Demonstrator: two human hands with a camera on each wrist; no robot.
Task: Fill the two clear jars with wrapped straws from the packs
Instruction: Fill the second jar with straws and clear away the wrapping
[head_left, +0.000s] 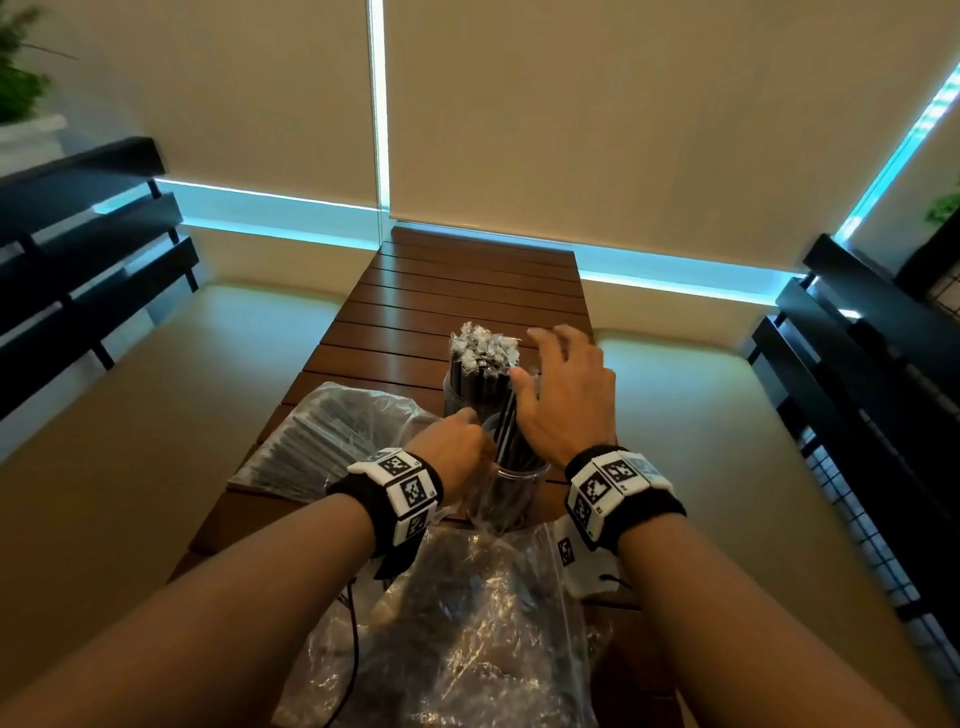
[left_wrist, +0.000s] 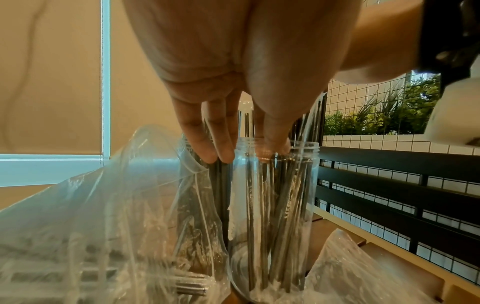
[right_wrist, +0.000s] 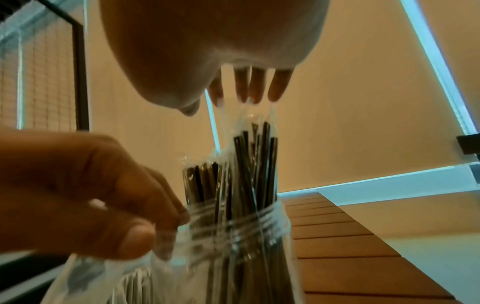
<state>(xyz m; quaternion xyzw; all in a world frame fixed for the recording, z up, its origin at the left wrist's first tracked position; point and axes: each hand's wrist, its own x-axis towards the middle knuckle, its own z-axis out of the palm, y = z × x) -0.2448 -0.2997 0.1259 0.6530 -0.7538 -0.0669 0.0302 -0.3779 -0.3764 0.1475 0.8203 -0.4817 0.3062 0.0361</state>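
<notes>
So the far jar (head_left: 480, 387) on the slatted wooden surface (head_left: 467, 291) looks basically done, it's packed tight with black wrapped straws and the crinkly wrapper tips bunch up above the rim. The near jar (head_left: 511, 493) is the one being worked on right now, and going by the left wrist view it's maybe part full, with a loose bundle of straws (left_wrist: 275, 195) standing in it and gaps you can see through. The left hand (head_left: 449, 447) is down at the rim of that jar with fingers curled around some straws, thumb pressed in, feeding or steadying them at the mouth. The right hand (head_left: 563, 400) is spread flat with straight fingers, hovering over the straw tops and just touching the wrapper ends, holding nothing as far as I can tell, more like patting or herding them in. There's an opened plastic pack (head_left: 467, 623) crumpled right in front of the person, and I can't really tell how much is in it. Another pack (head_left: 322, 441) sits off to the left and it clearly has plenty of straws in it. My guess is roughly past halfway, with the second jar needing topping up.
</notes>
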